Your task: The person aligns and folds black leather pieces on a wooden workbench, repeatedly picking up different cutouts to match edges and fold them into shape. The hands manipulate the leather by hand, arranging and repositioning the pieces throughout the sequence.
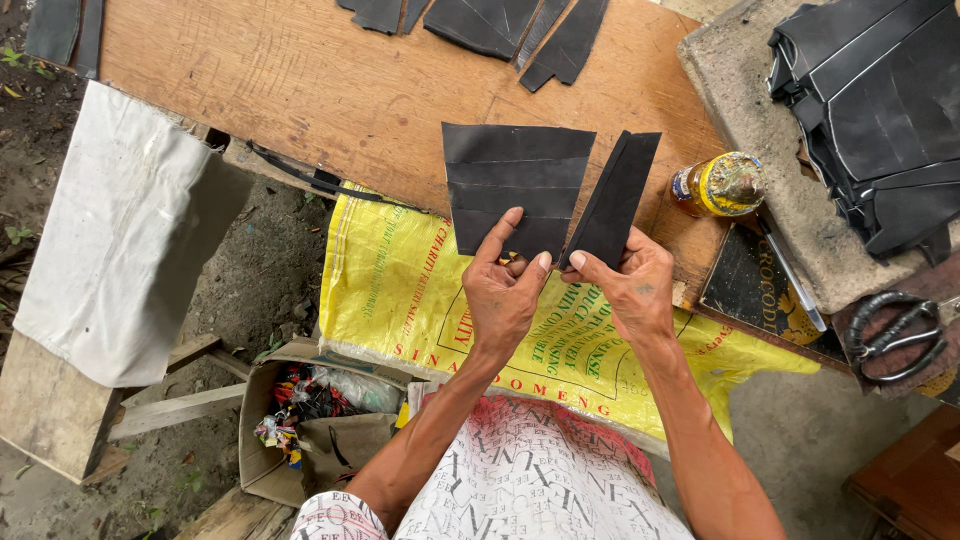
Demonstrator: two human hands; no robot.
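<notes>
The left hand (505,295) pinches the near edge of a flat, ridged black rubber sheet (515,185); the right hand (635,285) grips a narrower black strip (615,195) just beside it, above the worn wooden surface (350,90). A round yellow-capped bottle (720,185) stands right; more black pieces (500,25) lie farther off.

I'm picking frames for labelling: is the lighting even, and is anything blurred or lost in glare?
Head view: soft, even daylight with faint shadows; both hands, left hand and right hand, and the black sheet pieces are sharp; the black stack at upper right loses detail in its darkness; mild shine on the yellow bottle cap; no motion blur.
</notes>
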